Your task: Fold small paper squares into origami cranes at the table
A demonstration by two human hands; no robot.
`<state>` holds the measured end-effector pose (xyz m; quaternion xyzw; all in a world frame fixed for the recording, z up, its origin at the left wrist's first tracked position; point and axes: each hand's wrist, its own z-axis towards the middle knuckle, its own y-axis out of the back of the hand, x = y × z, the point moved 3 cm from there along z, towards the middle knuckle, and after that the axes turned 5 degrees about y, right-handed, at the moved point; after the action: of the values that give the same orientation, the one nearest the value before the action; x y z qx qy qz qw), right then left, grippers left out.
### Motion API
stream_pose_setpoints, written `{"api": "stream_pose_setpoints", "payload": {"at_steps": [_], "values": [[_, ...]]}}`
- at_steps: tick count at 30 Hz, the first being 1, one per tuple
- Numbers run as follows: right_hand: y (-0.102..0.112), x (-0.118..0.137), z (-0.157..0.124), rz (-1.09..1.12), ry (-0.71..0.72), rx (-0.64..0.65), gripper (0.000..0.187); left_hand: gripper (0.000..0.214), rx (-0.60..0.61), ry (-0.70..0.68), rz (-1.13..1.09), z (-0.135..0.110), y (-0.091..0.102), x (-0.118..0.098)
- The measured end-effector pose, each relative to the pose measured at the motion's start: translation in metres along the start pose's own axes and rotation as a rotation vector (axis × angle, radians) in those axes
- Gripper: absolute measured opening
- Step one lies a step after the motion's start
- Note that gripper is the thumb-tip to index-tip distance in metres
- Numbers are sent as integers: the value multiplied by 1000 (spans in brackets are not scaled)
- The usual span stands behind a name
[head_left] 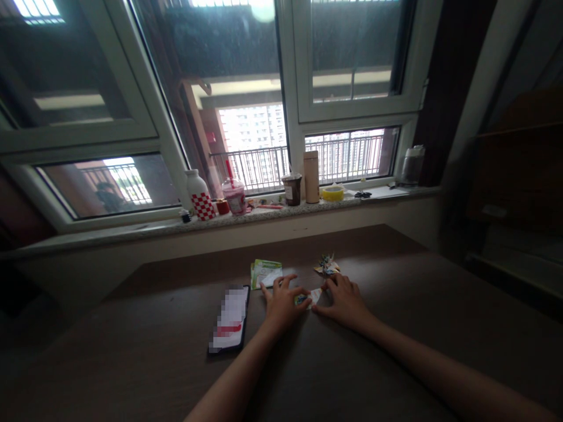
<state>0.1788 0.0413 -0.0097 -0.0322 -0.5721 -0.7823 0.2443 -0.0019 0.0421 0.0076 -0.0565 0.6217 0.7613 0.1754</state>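
A small white piece of paper [315,296] with a coloured print lies low over the dark table, between my two hands. My left hand [282,305] has thumb and forefinger closed on its left side, the other fingers raised and spread. At the paper's right side, my right hand [346,301] grips it between thumb and fingers. Just beyond my left fingers are green-and-white cards [266,272], partly overlapping. A small heap of crumpled or folded colourful paper bits [328,265] sits beyond my right hand. Left of my left forearm lies a phone [229,319] with a lit, blurred screen.
Along the windowsill [264,218] behind the table [176,281] stand a red-checked white bottle [200,196], a pink drink cup [234,196], a dark drink cup [291,189], a tan flask [311,177], a yellow tape roll [332,193], scissors [363,194] and a clear jug [413,166].
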Motion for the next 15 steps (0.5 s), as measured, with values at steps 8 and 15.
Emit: {"api": "stream_pose_setpoints", "payload": {"at_steps": [8, 15], "values": [[1, -13, 6, 152, -9, -79, 24, 16, -41, -13, -16, -1, 1, 1], [-2, -11, 4, 254, 156, -18, 17, 18, -15, 14, -10, -1, 2, 1]]}}
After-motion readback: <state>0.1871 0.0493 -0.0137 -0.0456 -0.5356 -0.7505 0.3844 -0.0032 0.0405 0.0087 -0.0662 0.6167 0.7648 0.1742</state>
